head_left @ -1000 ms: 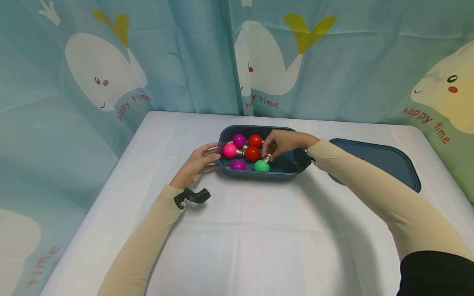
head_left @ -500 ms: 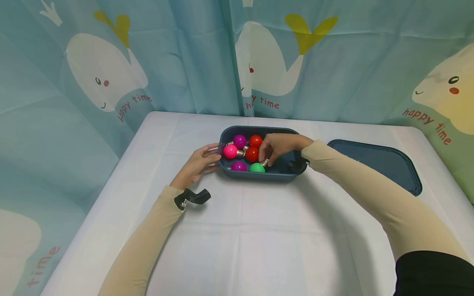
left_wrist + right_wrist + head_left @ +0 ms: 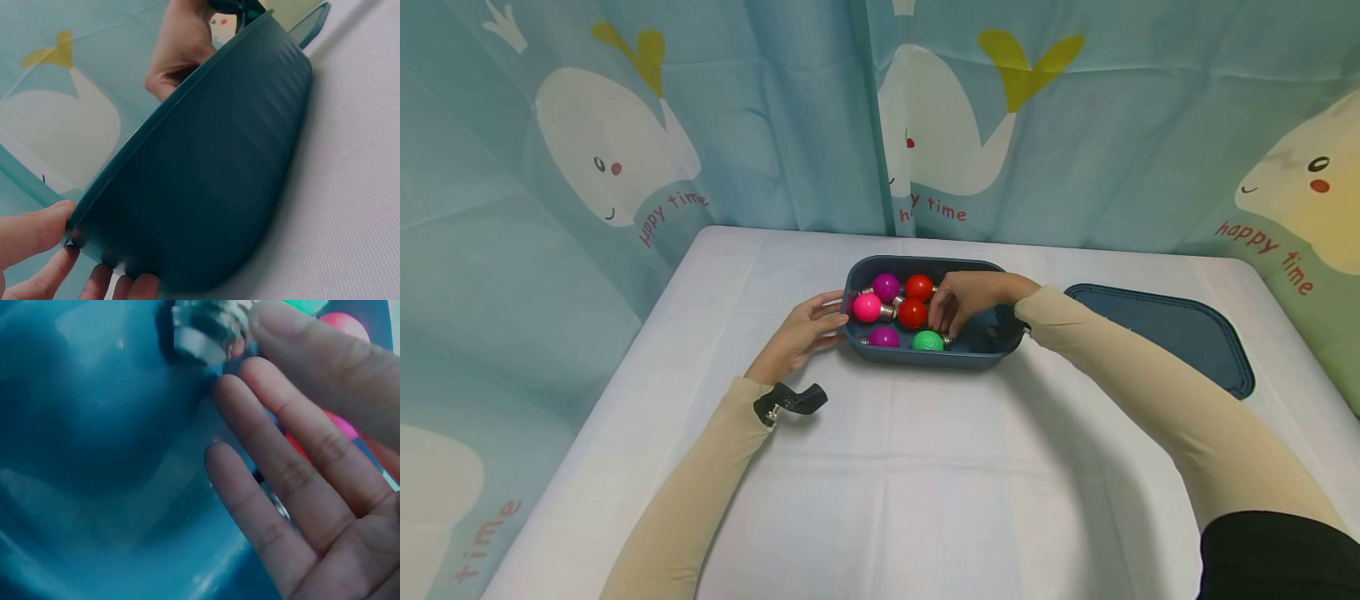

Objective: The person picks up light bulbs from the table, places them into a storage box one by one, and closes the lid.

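Observation:
A dark blue plastic box [image 3: 917, 357] holds several coloured bulbs with metal screw bases. My right hand [image 3: 973, 293] reaches down inside it, fingertips right at the base of a green bulb [image 3: 928, 341] lying on its side. In the right wrist view the thumb [image 3: 300, 331] is close against that metal base [image 3: 209, 331], while the other visible fingers are extended. My left hand [image 3: 801, 329] rests against the box's left end, with its thumb at the rim and fairly straight fingers [image 3: 97, 281] on the outer wall.
Around the green bulb lie two red bulbs [image 3: 913, 313], two purple bulbs [image 3: 883, 337] and a pink bulb [image 3: 867, 307]. To the box's right, a matching flat lid [image 3: 1180, 333] lies on the white-covered table [image 3: 925, 483], partly behind the right sleeve. A printed curtain [image 3: 790, 108] hangs behind.
The green bulb was pinched by its base with the base tilted upward. Now it lies on the box floor, base pointing right, and the right fingers have loosened. My left hand stays put.

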Available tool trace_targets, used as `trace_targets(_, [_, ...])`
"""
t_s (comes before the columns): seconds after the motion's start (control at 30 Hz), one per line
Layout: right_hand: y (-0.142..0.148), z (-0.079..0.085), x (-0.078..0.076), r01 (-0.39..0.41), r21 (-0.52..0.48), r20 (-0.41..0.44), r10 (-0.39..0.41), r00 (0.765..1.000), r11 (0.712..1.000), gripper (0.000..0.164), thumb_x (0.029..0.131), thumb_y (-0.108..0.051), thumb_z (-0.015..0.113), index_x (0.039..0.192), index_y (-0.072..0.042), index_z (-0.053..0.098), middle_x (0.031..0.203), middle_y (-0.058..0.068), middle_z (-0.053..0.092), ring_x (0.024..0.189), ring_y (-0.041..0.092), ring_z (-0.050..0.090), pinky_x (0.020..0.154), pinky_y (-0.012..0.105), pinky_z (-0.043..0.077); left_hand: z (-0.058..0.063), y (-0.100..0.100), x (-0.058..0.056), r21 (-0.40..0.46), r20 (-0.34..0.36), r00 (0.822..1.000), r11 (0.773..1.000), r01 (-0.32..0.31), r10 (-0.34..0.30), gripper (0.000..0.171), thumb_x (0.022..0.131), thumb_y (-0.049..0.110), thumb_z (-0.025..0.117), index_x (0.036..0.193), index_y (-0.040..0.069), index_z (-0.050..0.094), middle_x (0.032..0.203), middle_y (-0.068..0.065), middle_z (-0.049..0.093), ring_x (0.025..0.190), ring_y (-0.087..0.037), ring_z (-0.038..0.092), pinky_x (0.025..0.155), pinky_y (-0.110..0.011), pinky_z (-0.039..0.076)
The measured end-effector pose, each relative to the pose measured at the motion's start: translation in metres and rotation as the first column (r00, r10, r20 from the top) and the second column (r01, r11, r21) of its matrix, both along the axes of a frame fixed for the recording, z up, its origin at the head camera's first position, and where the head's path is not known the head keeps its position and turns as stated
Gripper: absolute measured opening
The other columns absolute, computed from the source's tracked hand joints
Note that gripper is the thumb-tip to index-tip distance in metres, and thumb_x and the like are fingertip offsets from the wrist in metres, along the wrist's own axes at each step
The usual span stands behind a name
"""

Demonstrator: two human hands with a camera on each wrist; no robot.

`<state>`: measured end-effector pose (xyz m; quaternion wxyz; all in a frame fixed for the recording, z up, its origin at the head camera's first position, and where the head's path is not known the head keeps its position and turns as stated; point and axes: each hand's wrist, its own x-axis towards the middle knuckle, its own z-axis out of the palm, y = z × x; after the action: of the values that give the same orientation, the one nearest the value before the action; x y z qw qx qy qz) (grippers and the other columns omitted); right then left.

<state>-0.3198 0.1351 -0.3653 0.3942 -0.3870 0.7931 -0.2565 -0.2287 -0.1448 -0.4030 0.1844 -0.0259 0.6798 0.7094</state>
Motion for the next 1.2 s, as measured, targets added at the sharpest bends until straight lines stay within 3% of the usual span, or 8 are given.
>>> trace_targets(0.43, [0.018,0.012,0.002,0.068,-0.008,0.024,-0.068,0.997,0.998,0.040,0.077,0.001,0.073,0.116,0.004,0.062,0.112,0.021,0.066,0.101,0.029,0.065,0.090,0.033,0.054,-0.001,0.001,0.000,0.000,-0.006,1.000,1.000,0.013,-0.013,0.057,0.094,0.001,0.051,0.146,0.004,0.028,0.150,-0.020,0.032,0.135,-0.035,0.037,0.109,-0.051,0.036])
trace_targets(0.7, [0.035,0.033,0.009,0.067,-0.070,-0.015,-0.069,0.998,0.995,0.053,0.078,-0.003,0.073,0.127,0.006,0.053,0.122,0.025,0.059,0.111,0.035,0.059,0.097,0.044,0.050,-0.001,0.000,0.001,0.003,0.010,1.000,1.000,0.001,-0.001,0.057,0.093,0.002,0.053,0.146,0.006,0.031,0.149,-0.018,0.034,0.135,-0.034,0.038,0.109,-0.051,0.036])
trace_targets(1.0, [0.053,0.057,0.022,0.058,-0.048,-0.126,-0.063,0.990,0.997,0.058,0.080,-0.012,0.074,0.132,0.001,0.050,0.127,0.021,0.058,0.115,0.034,0.057,0.100,0.048,0.046,0.000,0.001,0.000,-0.020,-0.001,1.000,1.000,0.001,-0.001,0.058,0.093,0.003,0.053,0.146,0.008,0.030,0.148,-0.019,0.035,0.132,-0.035,0.041,0.107,-0.050,0.038])
trace_targets(1.2, [0.070,0.072,0.032,0.085,-0.057,-0.195,-0.094,0.976,0.995,0.063,0.079,-0.012,0.074,0.134,0.002,0.046,0.127,0.021,0.058,0.114,0.034,0.058,0.097,0.047,0.048,0.002,0.003,-0.002,-0.099,-0.031,1.000,0.995,-0.009,0.006,0.062,0.092,0.006,0.055,0.148,0.012,0.027,0.147,-0.019,0.034,0.128,-0.037,0.045,0.105,-0.051,0.041])
